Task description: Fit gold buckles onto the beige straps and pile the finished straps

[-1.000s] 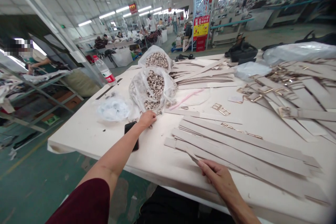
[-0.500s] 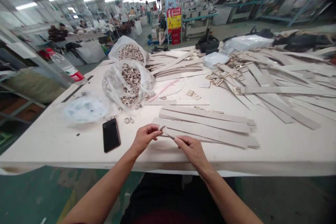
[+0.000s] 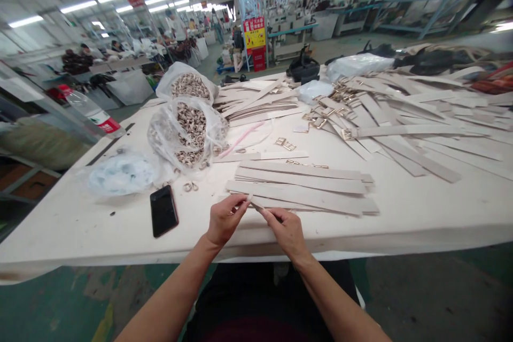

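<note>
My left hand (image 3: 225, 220) is closed in a pinch, with a small pale strap loop (image 3: 249, 197) at its fingertips, mostly hidden by the thumb. My right hand (image 3: 285, 231) pinches a thin, light-grey strap (image 3: 257, 205) close to its tip, and the loop and the strap tip meet between the two hands. Just beyond lies a stack of flat light-grey straps (image 3: 296, 190). Two loose loops (image 3: 190, 187) rest on the table to the left. A clear plastic bag (image 3: 158, 133) full of similar loops (image 3: 191, 128) stands open behind them.
A black phone (image 3: 164, 211) lies left on the white table (image 3: 100, 224). Behind it sit a plastic-wrapped bundle (image 3: 120, 173) and a bottle (image 3: 94, 112). Metal buckles (image 3: 285, 144) lie past the stack. Buckled straps (image 3: 404, 131) heap up at right. People work farther back.
The view has turned slightly right, so the table's contents sit farther left. My left hand has closed in over the loop, hiding more of it. Both hands stay together at the strap tip.
</note>
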Demonstrator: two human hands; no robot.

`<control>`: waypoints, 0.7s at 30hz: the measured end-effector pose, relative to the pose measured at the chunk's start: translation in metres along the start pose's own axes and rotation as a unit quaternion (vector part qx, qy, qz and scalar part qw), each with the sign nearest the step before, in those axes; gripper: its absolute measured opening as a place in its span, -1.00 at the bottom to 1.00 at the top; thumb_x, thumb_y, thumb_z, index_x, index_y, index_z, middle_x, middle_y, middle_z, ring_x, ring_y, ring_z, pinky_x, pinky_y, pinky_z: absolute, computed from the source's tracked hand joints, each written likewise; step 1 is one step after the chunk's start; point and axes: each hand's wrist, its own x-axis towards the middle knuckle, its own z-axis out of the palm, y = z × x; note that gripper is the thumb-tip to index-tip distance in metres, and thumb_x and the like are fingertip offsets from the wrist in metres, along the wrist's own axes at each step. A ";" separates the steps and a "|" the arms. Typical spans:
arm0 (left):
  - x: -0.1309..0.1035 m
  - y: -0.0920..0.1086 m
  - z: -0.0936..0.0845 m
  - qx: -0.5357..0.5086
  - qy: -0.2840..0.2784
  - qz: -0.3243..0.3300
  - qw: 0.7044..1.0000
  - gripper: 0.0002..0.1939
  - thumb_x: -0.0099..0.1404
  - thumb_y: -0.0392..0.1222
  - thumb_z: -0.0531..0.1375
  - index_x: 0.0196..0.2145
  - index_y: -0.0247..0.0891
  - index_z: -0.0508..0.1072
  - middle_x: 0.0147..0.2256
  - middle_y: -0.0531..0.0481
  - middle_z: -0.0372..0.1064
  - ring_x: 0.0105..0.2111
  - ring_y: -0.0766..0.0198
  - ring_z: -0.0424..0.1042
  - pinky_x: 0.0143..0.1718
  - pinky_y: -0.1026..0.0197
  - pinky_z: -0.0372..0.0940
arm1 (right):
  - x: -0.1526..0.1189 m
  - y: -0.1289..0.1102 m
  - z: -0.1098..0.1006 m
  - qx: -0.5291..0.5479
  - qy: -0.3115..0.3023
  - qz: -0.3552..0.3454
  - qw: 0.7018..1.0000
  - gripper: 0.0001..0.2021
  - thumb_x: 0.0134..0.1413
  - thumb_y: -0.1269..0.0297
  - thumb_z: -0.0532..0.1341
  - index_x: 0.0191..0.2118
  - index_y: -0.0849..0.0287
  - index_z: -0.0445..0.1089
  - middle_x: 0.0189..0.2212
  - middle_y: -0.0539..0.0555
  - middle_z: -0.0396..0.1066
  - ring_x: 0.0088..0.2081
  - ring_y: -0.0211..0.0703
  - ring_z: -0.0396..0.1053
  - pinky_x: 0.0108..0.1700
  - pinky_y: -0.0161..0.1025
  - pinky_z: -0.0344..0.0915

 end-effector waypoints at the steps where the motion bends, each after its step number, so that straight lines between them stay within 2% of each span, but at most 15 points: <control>1: -0.001 0.000 0.002 0.009 -0.007 0.006 1.000 -0.75 0.22 -0.01 0.14 -0.22 -0.13 0.49 -0.23 -0.02 0.50 -0.31 0.20 0.45 -0.21 0.18 0.38 | -0.001 0.001 0.001 -0.017 0.013 -0.014 1.000 -0.71 0.12 0.10 0.12 -0.34 0.14 0.53 -0.39 0.07 0.52 -0.33 -0.12 0.43 -0.23 -0.27 0.29; 4: -0.003 0.002 0.005 -0.007 -0.033 0.020 0.999 -0.73 0.23 -0.04 0.13 -0.15 -0.12 0.48 -0.13 -0.04 0.46 -0.14 0.14 0.43 -0.06 0.14 0.32 | -0.004 0.005 0.002 -0.085 0.044 -0.061 0.994 -0.71 0.16 0.14 0.09 -0.30 0.15 0.51 -0.36 0.11 0.51 -0.30 -0.12 0.43 -0.19 -0.27 0.27; 5: -0.004 0.002 0.006 -0.036 -0.033 0.013 0.999 -0.72 0.23 -0.04 0.13 -0.13 -0.12 0.47 -0.13 -0.05 0.46 -0.13 0.14 0.43 -0.07 0.14 0.32 | -0.005 0.005 0.003 -0.111 0.049 -0.077 0.990 -0.71 0.18 0.15 0.08 -0.28 0.16 0.51 -0.37 0.12 0.51 -0.30 -0.12 0.42 -0.20 -0.27 0.26; 7: -0.002 0.003 0.007 -0.125 -0.012 -0.030 0.992 -0.67 0.22 -0.03 0.14 -0.08 -0.14 0.43 -0.19 -0.06 0.47 -0.22 0.16 0.46 -0.21 0.16 0.38 | -0.006 0.005 0.003 -0.165 0.051 -0.107 0.979 -0.71 0.20 0.18 0.06 -0.27 0.17 0.50 -0.39 0.13 0.49 -0.33 -0.14 0.42 -0.23 -0.29 0.24; 9: 0.001 0.003 0.009 -0.220 -0.003 -0.094 0.971 -0.63 0.18 -0.03 0.18 -0.08 -0.18 0.41 -0.27 -0.04 0.46 -0.34 0.22 0.47 -0.40 0.23 0.38 | -0.006 0.002 0.002 -0.216 0.046 -0.138 0.965 -0.72 0.21 0.20 0.05 -0.26 0.16 0.49 -0.41 0.12 0.47 -0.35 -0.15 0.42 -0.27 -0.30 0.23; 12: 0.005 0.005 0.014 -0.316 -0.052 -0.174 0.931 -0.68 0.06 -0.08 0.28 -0.23 -0.26 0.47 -0.35 -0.02 0.44 -0.39 0.27 0.43 -0.46 0.30 0.34 | -0.005 -0.002 -0.003 -0.263 0.033 -0.176 0.948 -0.75 0.20 0.21 0.07 -0.23 0.16 0.48 -0.42 0.12 0.46 -0.37 -0.15 0.42 -0.32 -0.32 0.24; 14: 0.006 0.009 0.020 -0.359 -0.068 -0.208 0.907 -0.66 0.01 -0.11 0.32 -0.24 -0.26 0.47 -0.39 0.00 0.42 -0.42 0.32 0.41 -0.46 0.33 0.32 | -0.003 -0.004 -0.010 -0.259 0.026 -0.190 0.947 -0.73 0.17 0.18 0.11 -0.13 0.19 0.45 -0.37 0.15 0.48 -0.34 -0.12 0.44 -0.30 -0.31 0.28; 16: 0.005 0.016 0.029 -0.392 -0.071 -0.217 0.891 -0.47 0.00 -0.13 0.34 -0.04 -0.16 0.38 -0.39 0.05 0.41 -0.45 0.35 0.40 -0.45 0.34 0.32 | -0.001 -0.006 -0.017 -0.222 0.022 -0.179 0.958 -0.59 0.11 0.11 0.16 0.03 0.21 0.33 -0.25 0.19 0.49 -0.27 -0.08 0.45 -0.25 -0.28 0.32; 18: 0.002 0.026 0.040 -0.413 -0.082 -0.208 0.883 -0.25 -0.01 -0.14 0.34 0.13 -0.06 0.19 -0.37 0.08 0.41 -0.43 0.35 0.40 -0.39 0.32 0.33 | 0.001 -0.008 -0.026 -0.165 0.015 -0.139 0.976 -0.40 0.03 0.04 0.22 0.16 0.19 0.19 -0.16 0.19 0.48 -0.24 -0.06 0.46 -0.21 -0.26 0.35; 19: 0.000 0.031 0.045 -0.418 -0.091 -0.204 0.881 -0.18 -0.01 -0.15 0.35 0.18 -0.04 0.12 -0.37 0.08 0.41 -0.42 0.34 0.40 -0.37 0.31 0.33 | 0.002 -0.008 -0.031 -0.135 0.012 -0.115 0.984 -0.36 0.00 0.03 0.24 0.18 0.17 0.16 -0.13 0.17 0.47 -0.22 -0.06 0.46 -0.19 -0.25 0.35; 21: -0.001 0.041 0.053 -0.409 -0.110 -0.203 0.883 -0.15 -0.03 -0.16 0.35 0.20 -0.06 0.10 -0.36 0.06 0.41 -0.40 0.31 0.41 -0.38 0.31 0.32 | 0.003 -0.006 -0.041 -0.073 0.007 -0.081 0.994 -0.40 -0.02 0.04 0.26 0.14 0.12 0.22 -0.09 0.13 0.46 -0.17 -0.06 0.45 -0.12 -0.23 0.34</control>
